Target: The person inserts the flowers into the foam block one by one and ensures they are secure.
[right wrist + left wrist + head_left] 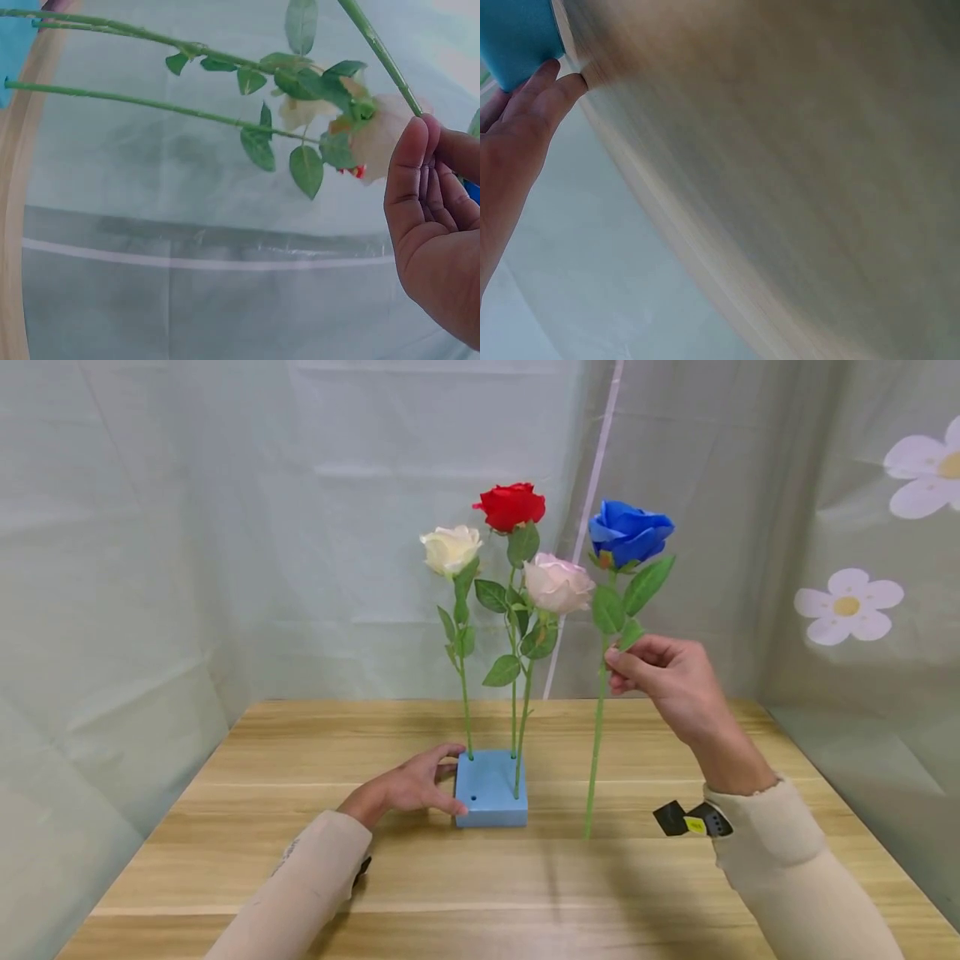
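In the head view, a light-blue square block (491, 783) with small holes stands on the table. A white rose (452, 551), a red rose (512, 508) and a pale pink rose (558, 583) rise from it on green stems. One hole (473, 798) at its front left holds no stem. My left hand (420, 781) holds the block by its left side, thumb at the front corner and fingers towards the back. To the right of the block, my right hand (667, 681) pinches the stem of a blue rose (632, 533) below its leaves. That rose is nearly upright, apart from the block.
The wooden table (300, 752) carries the block. Pale cloth (360, 568) hangs behind and at both sides, with white flower prints (847, 607) at the right. Black wrist gear (692, 819) sits by the right sleeve.
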`<state>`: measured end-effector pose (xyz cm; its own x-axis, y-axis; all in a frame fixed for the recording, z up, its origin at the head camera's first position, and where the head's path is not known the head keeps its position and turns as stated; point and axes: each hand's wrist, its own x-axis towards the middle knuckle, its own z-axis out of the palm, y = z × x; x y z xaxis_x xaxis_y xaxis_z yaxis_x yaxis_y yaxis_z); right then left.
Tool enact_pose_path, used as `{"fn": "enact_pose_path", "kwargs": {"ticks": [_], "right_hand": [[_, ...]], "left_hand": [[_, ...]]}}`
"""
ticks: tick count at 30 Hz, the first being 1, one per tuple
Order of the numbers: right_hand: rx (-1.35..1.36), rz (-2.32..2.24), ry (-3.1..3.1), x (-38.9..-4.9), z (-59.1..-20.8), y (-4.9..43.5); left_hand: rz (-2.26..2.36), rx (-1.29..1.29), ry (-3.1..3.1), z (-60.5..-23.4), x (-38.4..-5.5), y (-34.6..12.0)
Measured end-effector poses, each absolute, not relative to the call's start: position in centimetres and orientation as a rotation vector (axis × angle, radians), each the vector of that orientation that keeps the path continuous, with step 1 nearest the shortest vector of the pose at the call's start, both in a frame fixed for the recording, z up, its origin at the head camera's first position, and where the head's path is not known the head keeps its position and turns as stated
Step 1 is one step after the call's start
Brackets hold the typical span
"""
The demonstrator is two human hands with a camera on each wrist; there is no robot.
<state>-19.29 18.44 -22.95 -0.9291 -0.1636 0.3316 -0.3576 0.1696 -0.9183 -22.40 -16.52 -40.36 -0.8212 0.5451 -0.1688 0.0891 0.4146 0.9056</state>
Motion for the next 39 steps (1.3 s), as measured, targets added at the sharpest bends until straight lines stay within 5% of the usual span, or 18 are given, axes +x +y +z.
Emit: {"fn": "enact_pose_path", "kwargs": {"ticks": [39], "right_hand": [[0.776,1.720,-2.295,-17.5,-24.1,12.1]], "left_hand": [[1.459,0.541,2.149,-40.1,-22.4,-15.1]]}}
